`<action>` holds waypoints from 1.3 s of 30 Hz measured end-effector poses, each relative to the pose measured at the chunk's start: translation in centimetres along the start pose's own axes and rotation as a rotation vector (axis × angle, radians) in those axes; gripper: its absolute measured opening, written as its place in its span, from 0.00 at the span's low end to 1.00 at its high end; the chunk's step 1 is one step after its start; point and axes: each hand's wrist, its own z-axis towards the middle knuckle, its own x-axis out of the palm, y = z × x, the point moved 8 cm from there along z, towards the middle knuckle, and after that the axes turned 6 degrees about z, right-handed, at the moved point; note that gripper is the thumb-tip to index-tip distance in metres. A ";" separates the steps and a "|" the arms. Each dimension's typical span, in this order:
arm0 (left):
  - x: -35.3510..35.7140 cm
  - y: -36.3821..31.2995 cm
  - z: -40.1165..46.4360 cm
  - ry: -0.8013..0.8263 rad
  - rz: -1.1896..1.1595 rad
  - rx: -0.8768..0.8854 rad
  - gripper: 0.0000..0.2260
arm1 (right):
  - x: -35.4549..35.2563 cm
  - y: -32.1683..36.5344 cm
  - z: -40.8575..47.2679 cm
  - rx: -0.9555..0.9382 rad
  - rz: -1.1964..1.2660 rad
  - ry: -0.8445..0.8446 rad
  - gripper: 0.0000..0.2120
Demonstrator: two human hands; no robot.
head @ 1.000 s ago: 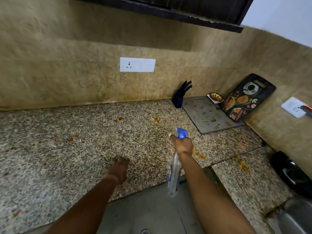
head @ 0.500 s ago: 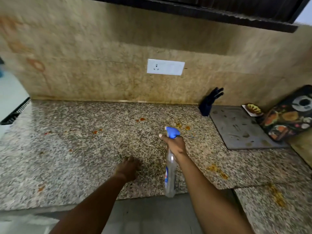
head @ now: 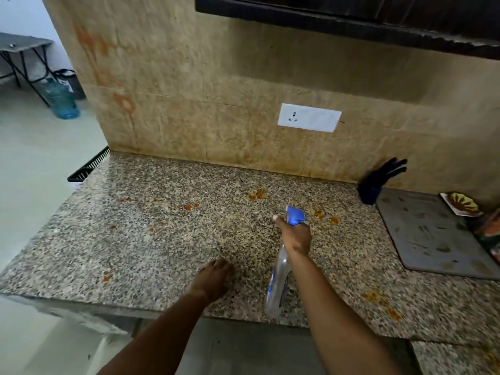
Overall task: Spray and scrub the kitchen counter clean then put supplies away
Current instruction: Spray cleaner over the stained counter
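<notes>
View has swung leftward over the last second: the left end of the counter [head: 151, 239], the floor beyond it and a water jug [head: 61, 100] at upper left now show, while the patterned board and the sink side have slid out at right. Gray mat [head: 433, 234] and dark glove [head: 378, 180] sit nearer the right edge than before.

Hands kept their arrangement through the swing. Right hand [head: 296, 238], center-right of frame, has its grip closed around the neck of the spray bottle [head: 278, 280]; forefinger stretched forward beside the blue nozzle [head: 295, 215]. Bottle hangs clear body down, over the near counter edge, nozzle aimed toward the back wall. Left hand [head: 213, 277] rests on the counter at lower center, fingers curled loosely; whether it pinches anything, cannot tell.

Orange stains [head: 257, 194] scattered across the stone, upper middle and left, more at lower right. No wet sheen or mist visible.

Judgement: spraying phase, early. The turn of the head suggests the left stretch is being surveyed for the next squirts. No cloth or scrubber in sight, so scrubbing looks not yet begun.
</notes>
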 end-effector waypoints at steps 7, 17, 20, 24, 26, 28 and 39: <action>-0.7 5.4 -1.2 -0.022 0.024 -0.074 0.33 | 1.3 0.8 -0.6 -0.004 -0.012 -0.004 0.21; -2.8 17.5 -3.8 -0.011 0.080 -0.037 0.32 | 14.0 -0.6 -10.4 -0.003 -0.152 0.175 0.19; -3.0 21.5 -4.9 -0.017 0.118 0.006 0.31 | 18.5 -0.1 -13.4 0.010 -0.134 0.180 0.20; -2.6 24.8 -6.5 -0.033 0.193 0.082 0.30 | 21.3 0.6 -15.5 0.028 -0.062 0.054 0.17; -2.4 26.3 -7.3 -0.047 0.170 0.082 0.28 | 21.8 0.7 -16.4 0.056 -0.119 -0.037 0.21; -2.6 27.8 -7.7 -0.070 0.129 0.060 0.27 | 22.3 0.6 -17.1 0.072 -0.146 -0.076 0.22; -3.2 32.9 -9.0 -0.144 -0.024 0.044 0.39 | 24.1 -2.7 -23.9 0.087 -0.244 -0.031 0.20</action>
